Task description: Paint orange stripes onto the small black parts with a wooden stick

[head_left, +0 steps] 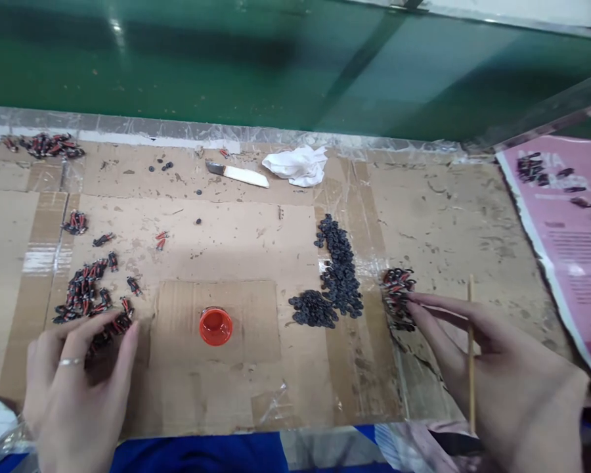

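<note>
left hand [73,387] | fingers curled over red-black parts [86,292] at 8 o'clock; right hand [502,381] | pinching stick [471,355], fingertips touching small pile [398,295] at 3 o'clock

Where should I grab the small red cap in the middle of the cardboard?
Take the red cap by its outer rim, coming straight down from above: it sits upright, mouth up, alone on the cardboard sheet, its round wall likely exposed all around.

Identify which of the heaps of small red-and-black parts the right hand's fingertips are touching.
The small heap just right of the black rings. The right hand, holding a thin stick, touches it; the other heaps lie far left.
</note>
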{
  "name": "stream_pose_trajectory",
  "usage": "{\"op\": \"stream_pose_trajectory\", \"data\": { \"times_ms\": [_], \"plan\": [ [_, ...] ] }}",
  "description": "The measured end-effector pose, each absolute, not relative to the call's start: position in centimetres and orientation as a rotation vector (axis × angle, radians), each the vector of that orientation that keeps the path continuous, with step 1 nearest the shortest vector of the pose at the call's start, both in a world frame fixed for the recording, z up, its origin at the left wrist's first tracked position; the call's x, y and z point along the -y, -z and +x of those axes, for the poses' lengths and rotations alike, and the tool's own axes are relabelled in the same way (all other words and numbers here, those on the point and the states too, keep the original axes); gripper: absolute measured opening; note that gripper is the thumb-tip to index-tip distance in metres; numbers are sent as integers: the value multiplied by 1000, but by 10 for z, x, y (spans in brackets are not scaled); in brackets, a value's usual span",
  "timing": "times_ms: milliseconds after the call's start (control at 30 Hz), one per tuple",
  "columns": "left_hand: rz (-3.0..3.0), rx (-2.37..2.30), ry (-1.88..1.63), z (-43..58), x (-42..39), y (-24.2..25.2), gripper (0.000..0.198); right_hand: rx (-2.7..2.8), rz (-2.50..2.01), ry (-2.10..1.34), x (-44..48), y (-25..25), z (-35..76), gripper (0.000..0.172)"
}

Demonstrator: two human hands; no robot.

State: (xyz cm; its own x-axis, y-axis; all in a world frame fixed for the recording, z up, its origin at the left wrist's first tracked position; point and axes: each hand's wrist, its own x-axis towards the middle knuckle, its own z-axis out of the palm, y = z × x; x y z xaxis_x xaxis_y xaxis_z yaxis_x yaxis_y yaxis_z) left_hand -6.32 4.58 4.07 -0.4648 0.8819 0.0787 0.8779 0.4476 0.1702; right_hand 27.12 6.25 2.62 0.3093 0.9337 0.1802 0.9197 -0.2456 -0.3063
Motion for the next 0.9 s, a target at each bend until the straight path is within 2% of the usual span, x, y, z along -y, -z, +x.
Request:
{"op": "stream_pose_trajectory", "data": {
  "times_ms": [67,200,367,467,567,667,767,900],
  "plan": [
    [1646,-2639,-214,-72,-50,-34,43,1605,-2231,-97,-68,-29,258,42],
    [1699,-2594,-243,-78,-49,-26,39,1579,-1815,-411,-75,-41,218,55],
    [1730,-2446,-337,-79,-44,-25,30,1680,-1425,-858,-81,-59,179,15],
    [1769,-2335,-443,-79,-42,-25,23,1752,-1242,-1005,-84,-62,164,12],
    [1813,-2189,-521,-78,-42,-24,21,1789,-1216,-1048,-86,-58,151,26],
    [1941,-2144,-475,-77,-41,-23,29,1886,-1238,-1013,-86,-51,139,42],
    [2009,-2106,-504,-77,-38,-23,32,1960,-1217,-930,-85,-41,130,38],
    [1817,-1997,-766,-79,-29,-23,26,2061,-1178,-849,-85,-31,124,27]
  ]
}}
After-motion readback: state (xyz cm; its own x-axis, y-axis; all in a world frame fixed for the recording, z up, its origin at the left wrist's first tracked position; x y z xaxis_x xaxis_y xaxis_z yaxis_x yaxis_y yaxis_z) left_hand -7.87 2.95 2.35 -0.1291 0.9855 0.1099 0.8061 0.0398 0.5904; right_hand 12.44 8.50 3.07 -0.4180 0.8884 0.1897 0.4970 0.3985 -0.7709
